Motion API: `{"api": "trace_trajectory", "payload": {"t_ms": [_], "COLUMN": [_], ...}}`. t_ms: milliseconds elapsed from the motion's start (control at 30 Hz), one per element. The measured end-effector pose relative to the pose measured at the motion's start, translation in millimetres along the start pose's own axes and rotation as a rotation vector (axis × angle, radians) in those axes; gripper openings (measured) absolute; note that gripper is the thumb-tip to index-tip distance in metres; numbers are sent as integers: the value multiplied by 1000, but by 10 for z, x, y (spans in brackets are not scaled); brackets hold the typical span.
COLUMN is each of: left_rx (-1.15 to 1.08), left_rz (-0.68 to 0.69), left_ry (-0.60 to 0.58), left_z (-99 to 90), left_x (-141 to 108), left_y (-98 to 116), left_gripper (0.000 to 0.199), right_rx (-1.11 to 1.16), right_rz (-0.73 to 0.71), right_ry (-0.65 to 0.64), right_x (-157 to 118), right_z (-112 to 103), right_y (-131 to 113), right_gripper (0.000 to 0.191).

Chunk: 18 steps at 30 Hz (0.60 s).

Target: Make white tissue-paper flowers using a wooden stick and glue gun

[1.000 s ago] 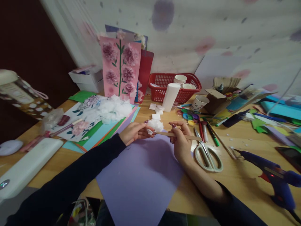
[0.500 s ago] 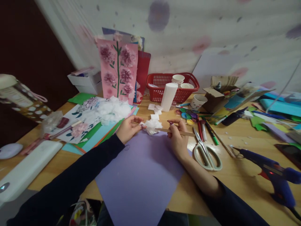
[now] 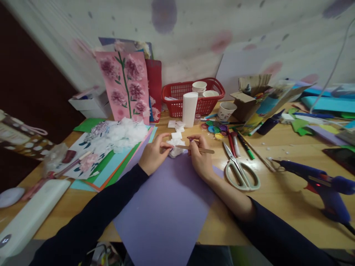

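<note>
My left hand is closed, thumb and finger pinched at the left edge of a crumpled white tissue puff. A flat wooden craft stick is in the grip of my right hand, whose fingers are bent round its middle. The stick's left end reaches over the puff; I cannot tell how far it presses in. Beneath both hands lies a purple sheet of paper, overhanging the table's front edge. Small white squares sit just behind the puff.
Scissors lie right of my right hand, with a blue glue gun farther right. Behind are a red basket, a white roll and a paper cup. White fluff covers papers at left, beside a white device.
My right hand has moved left, bringing the stick's end farther over the puff. The left hand stays at the puff's edge. The view has turned slightly.
</note>
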<state>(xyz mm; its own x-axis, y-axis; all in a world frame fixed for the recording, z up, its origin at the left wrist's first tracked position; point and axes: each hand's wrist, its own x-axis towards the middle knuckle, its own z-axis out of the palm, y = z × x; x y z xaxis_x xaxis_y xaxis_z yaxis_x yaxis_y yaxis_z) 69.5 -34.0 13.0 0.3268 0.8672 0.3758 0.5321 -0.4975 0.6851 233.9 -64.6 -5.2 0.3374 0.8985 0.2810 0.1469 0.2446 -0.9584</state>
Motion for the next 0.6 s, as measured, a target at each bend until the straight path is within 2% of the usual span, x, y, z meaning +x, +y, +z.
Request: {"api": "trace_trajectory", "payload": {"t_ms": [133,300,600], "left_rx": [161,234,240], "left_rz": [87,111,137], "left_ry": [10,1,-35], "left_z": [36,50,50], "left_x": [30,53,84], "left_y": [-5,-8,-34], "left_gripper": [47,46,44], "right_rx": [10,39,-133], "right_rz": [-11,-57,-150], "right_ry": [16,36,-78], "right_x": [-3,-37,-64], "right_z": [0,-22,6], "right_y": [-8,-13,44], "right_gripper": [11,10,13]}}
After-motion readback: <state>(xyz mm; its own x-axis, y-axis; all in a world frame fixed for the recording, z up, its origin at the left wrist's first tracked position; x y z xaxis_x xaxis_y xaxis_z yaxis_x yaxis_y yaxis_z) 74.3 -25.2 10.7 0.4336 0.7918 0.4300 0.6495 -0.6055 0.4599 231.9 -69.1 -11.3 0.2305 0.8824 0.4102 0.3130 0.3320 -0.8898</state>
